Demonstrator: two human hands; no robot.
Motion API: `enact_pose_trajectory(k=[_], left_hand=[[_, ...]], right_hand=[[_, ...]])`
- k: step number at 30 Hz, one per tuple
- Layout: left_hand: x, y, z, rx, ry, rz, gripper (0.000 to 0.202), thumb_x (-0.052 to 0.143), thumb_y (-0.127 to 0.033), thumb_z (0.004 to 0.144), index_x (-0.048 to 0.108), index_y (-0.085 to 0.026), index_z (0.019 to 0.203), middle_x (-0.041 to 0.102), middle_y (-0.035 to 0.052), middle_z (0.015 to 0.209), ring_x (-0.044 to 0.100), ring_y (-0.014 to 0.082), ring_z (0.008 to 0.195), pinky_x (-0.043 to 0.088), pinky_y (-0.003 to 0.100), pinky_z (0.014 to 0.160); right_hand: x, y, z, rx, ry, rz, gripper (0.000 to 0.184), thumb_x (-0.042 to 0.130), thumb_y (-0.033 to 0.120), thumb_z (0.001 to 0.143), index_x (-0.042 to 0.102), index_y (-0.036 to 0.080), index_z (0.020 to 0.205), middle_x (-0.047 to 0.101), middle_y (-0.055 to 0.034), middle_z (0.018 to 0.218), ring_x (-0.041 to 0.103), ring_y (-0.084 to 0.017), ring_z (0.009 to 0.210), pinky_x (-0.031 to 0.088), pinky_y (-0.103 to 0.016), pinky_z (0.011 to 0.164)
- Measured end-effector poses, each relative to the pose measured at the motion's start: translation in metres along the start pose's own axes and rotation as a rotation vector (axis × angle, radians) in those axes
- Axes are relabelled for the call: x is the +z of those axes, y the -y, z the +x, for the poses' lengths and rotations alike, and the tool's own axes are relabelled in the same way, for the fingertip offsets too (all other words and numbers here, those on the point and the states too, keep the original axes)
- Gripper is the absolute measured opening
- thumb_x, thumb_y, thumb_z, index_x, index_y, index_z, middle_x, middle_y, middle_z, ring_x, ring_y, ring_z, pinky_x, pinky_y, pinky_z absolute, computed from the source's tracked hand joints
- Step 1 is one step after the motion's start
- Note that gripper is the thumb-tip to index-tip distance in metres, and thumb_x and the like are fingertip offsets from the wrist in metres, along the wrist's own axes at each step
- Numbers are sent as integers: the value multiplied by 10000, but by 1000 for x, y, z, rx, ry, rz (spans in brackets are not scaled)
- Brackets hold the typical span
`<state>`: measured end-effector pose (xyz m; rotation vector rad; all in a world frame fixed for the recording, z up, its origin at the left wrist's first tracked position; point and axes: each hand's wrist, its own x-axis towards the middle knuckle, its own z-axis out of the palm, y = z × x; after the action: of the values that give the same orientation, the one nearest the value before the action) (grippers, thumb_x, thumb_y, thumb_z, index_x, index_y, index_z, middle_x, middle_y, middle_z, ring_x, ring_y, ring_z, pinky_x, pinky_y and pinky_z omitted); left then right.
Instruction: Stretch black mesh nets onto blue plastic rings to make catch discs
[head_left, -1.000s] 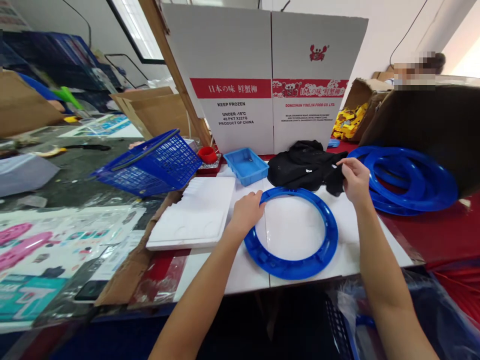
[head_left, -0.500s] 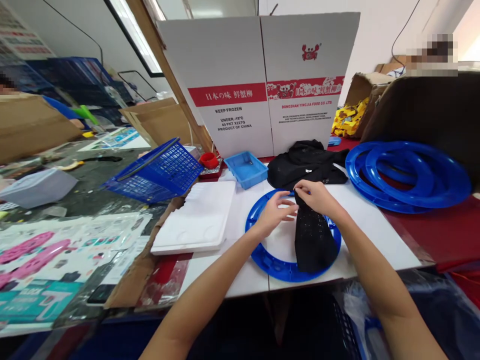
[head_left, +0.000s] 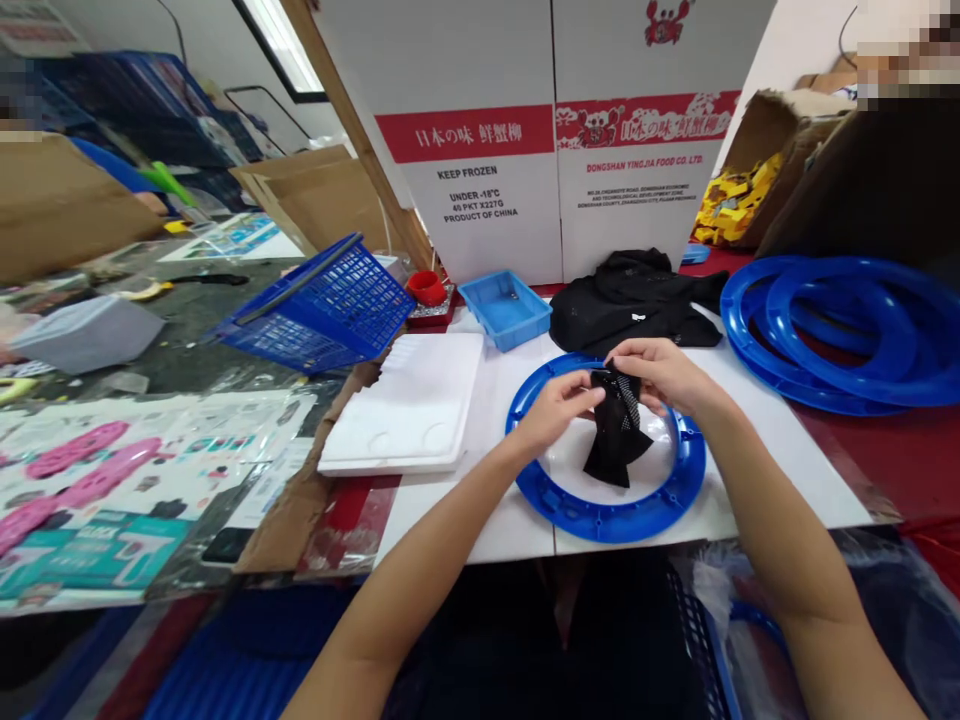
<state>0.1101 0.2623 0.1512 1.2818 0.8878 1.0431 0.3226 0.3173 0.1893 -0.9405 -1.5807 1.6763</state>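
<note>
Both hands hold a piece of black cloth (head_left: 617, 432) with a perforated or dotted patch, bunched up at its top. My left hand (head_left: 559, 408) pinches its left side between thumb and fingers. At the upper right edge, my right hand (head_left: 660, 375) grips it with bent fingers. The cloth hangs over a blue plastic ring (head_left: 600, 522) that lies flat on the white board (head_left: 757, 470). Whitish, glossy material shows inside the ring. Behind the hands lies a heap of black fabric (head_left: 637, 305).
Several blue rings (head_left: 780, 385) are stacked at the right. A light-blue tray (head_left: 506, 310), a white foam slab (head_left: 405, 410) and a tilted blue basket (head_left: 322, 310) stand to the left. A white carton (head_left: 487, 235) rises behind, with a box of yellow parts (head_left: 739, 205) farther right.
The black cloth, spread long over the ring before, is now gathered up and shorter. My left hand has closed on it; before, its fingers were spread. The camera view has tilted down.
</note>
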Motion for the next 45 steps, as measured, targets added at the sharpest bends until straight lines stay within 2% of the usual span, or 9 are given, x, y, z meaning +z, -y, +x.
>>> enact_pose_trajectory(k=[6, 9, 13, 18, 25, 31, 35, 38, 45], left_hand=[[-37, -14, 9, -201, -131, -367, 247, 755, -351, 780, 587, -190, 863, 614, -15, 776, 611, 135, 711, 520, 252, 696], [-32, -5, 9, -219, -131, 6, 272, 710, -414, 884, 636, -189, 1016, 690, 26, 881, 677, 198, 811, 564, 333, 805], [-17, 8, 4, 162, -236, 805, 461, 668, -474, 1008, 589, -200, 1370, 682, 138, 1297, 676, 311, 1170, 537, 453, 1028], [-14, 16, -1, 214, 68, 1365, 456, 680, -472, 1023, 645, -187, 1377, 667, 160, 1341, 645, 374, 1239, 533, 469, 1038], [-13, 11, -9, 5, 141, 1447, 597, 640, -589, 1023, 599, -181, 1457, 684, 198, 1313, 704, 393, 1130, 567, 453, 914], [6, 10, -21, 304, 348, 1490, 740, 627, -658, 1013, 503, -240, 1611, 462, 203, 1678, 460, 427, 1524, 402, 553, 1219], [6, 18, -26, 162, 530, 1433, 979, 534, -797, 991, 249, -257, 1757, 93, 161, 1845, 49, 426, 1711, 84, 674, 1340], [5, 18, -27, 4, 562, 1391, 1051, 510, -861, 957, 199, -271, 1769, 28, 159, 1839, -3, 445, 1708, 30, 727, 1324], [1, 12, -26, 17, 637, 1337, 1025, 570, -851, 925, 264, -329, 1753, 2, 133, 1842, -50, 437, 1708, -27, 734, 1323]], right_hand=[[-40, 7, -10, -50, 60, -373, 368, 798, 558, 921, 770, 198, 992, 636, 17, 643, 553, -127, 491, 400, -250, 433], [-43, -2, -1, -189, 6, -426, 294, 776, 501, 938, 790, 214, 1003, 751, -31, 953, 674, -182, 849, 535, -287, 730], [-35, -27, 19, -191, -145, -483, 209, 688, 412, 966, 734, 216, 1021, 738, -17, 910, 652, -185, 818, 499, -299, 732], [-28, -45, 31, -234, -219, -863, 210, 570, 268, 1013, 745, 222, 1119, 785, -53, 980, 700, -223, 869, 505, -335, 806], [-47, -33, 16, -218, -222, -1267, 318, 661, 325, 1031, 711, 213, 1325, 776, -98, 1048, 712, -270, 927, 504, -348, 809], [-46, -31, 10, 162, -112, -1452, 389, 701, 327, 1011, 660, 156, 1358, 730, -198, 1262, 723, -348, 1120, 538, -394, 922], [-33, -28, 12, 64, -20, -1444, 326, 640, 248, 1038, 684, 162, 1349, 719, -190, 1306, 712, -339, 1181, 533, -398, 1006], [-29, -29, 12, -13, 15, -1392, 385, 647, 251, 1034, 666, 177, 1411, 718, -168, 1343, 703, -338, 1214, 534, -415, 1049], [-30, -50, 27, -218, -46, -1221, 436, 596, 352, 1078, 624, 224, 1493, 685, -106, 1489, 646, -320, 1363, 505, -441, 1160]])
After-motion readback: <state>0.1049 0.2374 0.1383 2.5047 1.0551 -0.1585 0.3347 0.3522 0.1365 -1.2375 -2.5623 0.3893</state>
